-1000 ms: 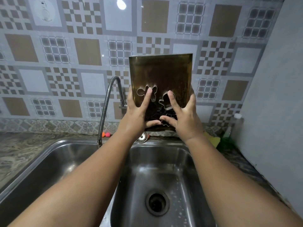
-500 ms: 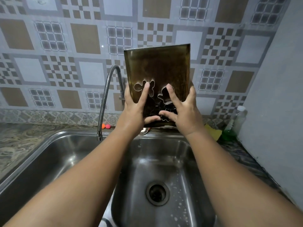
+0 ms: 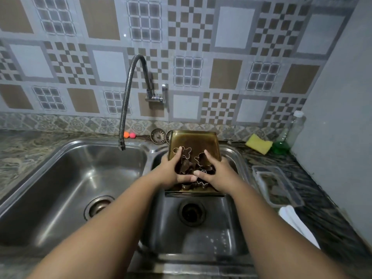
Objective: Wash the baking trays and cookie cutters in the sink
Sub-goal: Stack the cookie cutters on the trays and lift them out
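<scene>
A dark brown, greasy baking tray [image 3: 194,140] is tilted over the back of the right sink basin [image 3: 201,240], its far edge near the counter rim. Thin layered edges at its near side suggest more than one tray stacked. Several metal cookie cutters [image 3: 186,153] lie on it, slid toward the near end. My left hand [image 3: 171,172] grips the tray's left side, with a finger and thumb over the cutters. My right hand [image 3: 218,174] grips the right side the same way.
A flexible faucet [image 3: 128,93] hangs over the left basin [image 3: 60,188]. Two sink strainers [image 3: 158,135] and small orange and pink balls [image 3: 128,135] sit behind. On the right counter are a yellow sponge [image 3: 258,146], a soap bottle [image 3: 289,133], a clear container [image 3: 275,186] and a white object [image 3: 296,224].
Both hands have lowered the tray from upright in front of the wall tiles down into the right basin, tipping it flatter. The cutters stayed on it.
</scene>
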